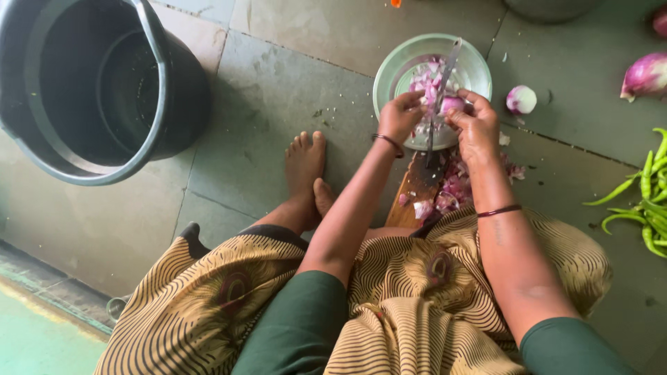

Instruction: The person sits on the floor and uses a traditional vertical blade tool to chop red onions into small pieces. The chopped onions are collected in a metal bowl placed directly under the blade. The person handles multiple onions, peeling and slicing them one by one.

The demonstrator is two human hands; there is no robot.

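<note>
Grey floor tiles [278, 90] are serving as the work surface, with the person sitting on them, bare feet tucked just beside a wooden board [410, 194] that carries an upright blade [445, 76] rising toward the far side. Both hands are meeting at that blade, over the near rim of a pale green bowl [389, 69] that is filling with chopped red onion [425, 78]. The left hand [399, 114] is curling its fingers narrowly, pinching at the onion piece [452, 104] from the left, while the right hand [476, 125] is gripping the same piece from the right, fingers closed around it. More chopped bits [451, 187] are lying on the board and on the tiles near the lap. To do this cut well, it looks wise to be keeping the fingertips tucked behind the onion, pressing it evenly into the edge, and letting the pieces drop forward into the bowl rather than onto the floor, where some are already scattering. A peeled onion half [521, 99] is waiting just right of the bowl, a whole red onion [646, 75] farther right, and green chillies [646, 194] are lying at the right edge. A large dark bucket [167, 104] is standing well apart at the far left.
</note>
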